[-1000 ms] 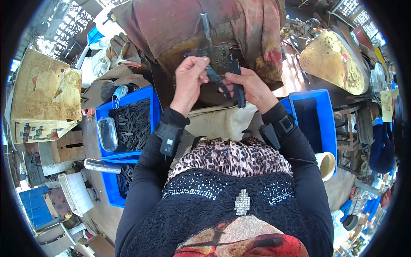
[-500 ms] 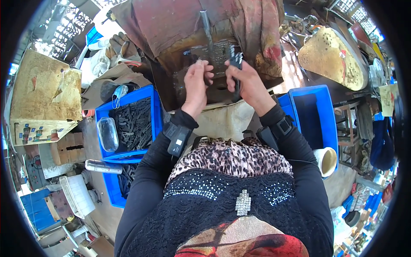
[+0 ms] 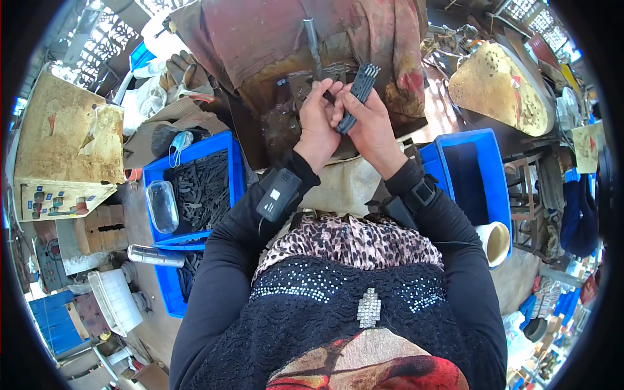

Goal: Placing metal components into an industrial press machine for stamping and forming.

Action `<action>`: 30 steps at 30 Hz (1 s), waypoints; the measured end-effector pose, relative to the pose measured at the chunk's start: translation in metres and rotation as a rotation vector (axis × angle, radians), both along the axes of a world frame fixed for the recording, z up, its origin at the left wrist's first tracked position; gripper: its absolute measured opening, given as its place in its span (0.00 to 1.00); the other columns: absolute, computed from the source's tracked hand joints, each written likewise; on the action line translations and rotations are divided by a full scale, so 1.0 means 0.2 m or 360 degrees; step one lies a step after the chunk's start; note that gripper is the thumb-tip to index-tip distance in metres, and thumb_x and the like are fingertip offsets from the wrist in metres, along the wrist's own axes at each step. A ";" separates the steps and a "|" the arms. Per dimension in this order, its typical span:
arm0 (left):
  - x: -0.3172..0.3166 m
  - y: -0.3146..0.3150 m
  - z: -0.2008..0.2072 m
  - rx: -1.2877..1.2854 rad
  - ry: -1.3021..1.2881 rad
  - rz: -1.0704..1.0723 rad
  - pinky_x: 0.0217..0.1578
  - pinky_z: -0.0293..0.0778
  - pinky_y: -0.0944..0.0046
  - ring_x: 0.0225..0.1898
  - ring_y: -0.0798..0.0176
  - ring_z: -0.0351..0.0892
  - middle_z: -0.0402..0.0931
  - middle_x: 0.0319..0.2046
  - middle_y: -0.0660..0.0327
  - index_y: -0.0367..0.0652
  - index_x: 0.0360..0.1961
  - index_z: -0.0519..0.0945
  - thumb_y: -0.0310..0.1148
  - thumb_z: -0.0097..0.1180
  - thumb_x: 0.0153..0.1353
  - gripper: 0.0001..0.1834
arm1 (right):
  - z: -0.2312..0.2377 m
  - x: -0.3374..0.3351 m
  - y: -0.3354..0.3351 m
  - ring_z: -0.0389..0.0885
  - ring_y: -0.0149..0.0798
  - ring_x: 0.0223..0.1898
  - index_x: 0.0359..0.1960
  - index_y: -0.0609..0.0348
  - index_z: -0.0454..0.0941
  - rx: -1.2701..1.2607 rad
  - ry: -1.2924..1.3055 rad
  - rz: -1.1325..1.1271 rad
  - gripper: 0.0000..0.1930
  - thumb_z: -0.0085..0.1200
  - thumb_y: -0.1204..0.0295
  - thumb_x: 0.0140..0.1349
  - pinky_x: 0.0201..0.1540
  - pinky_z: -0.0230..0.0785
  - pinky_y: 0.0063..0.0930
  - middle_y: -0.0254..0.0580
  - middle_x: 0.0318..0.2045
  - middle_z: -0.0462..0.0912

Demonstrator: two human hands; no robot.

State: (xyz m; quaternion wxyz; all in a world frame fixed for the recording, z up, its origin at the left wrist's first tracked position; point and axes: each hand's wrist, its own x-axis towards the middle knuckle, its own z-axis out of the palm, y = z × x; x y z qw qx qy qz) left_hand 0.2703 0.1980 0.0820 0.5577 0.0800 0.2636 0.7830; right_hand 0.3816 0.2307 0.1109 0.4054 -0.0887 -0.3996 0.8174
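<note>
Fingers [image 3: 353, 103] of the right hand [image 3: 379, 135] are clamped on the strips [image 3: 368, 77], thumb laid across the top, and that's a snug little stack! Where is it? Just right of the rod [image 3: 312, 42] and nearer the body, tilted, with its far end pointing away and its tips catching the light. Over on the left hand [image 3: 316, 127], the fingers are curled in close beside the stack; whether they pinch anything, I can't tell, because a dark patch sits in the gap between the 2 hands.

How will these strips handle? Light, I'd judge, thin and a bit bendy like rubber, not fragile, but with a sheen that hints at slipping against each other. Best hold looks to be round the middle, squeezing the long edges so the layers stay level; pinch only an end and the stack could fan out.

Around the rod, then: red-brown cloth [image 3: 260, 42] draped behind and to both sides. Left of the rod and nearer the body, a blue bin [image 3: 237, 172] heaped with black pieces [image 3: 198, 192], a clear tub [image 3: 162, 207] at its side. Right of the rod, another bin [image 3: 499, 175], dark inside, contents unclear.
</note>
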 end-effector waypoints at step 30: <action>-0.33 -0.38 -0.36 -0.0408 0.2497 0.0235 0.41 0.75 0.59 0.38 0.51 0.81 0.79 0.34 0.51 0.38 0.40 0.81 0.16 0.46 0.57 0.14 | -0.71 0.21 0.46 0.65 0.26 0.19 0.32 0.59 0.71 0.1477 -0.1785 -0.0585 0.10 0.56 0.66 0.63 0.22 0.59 0.26 0.32 0.18 0.68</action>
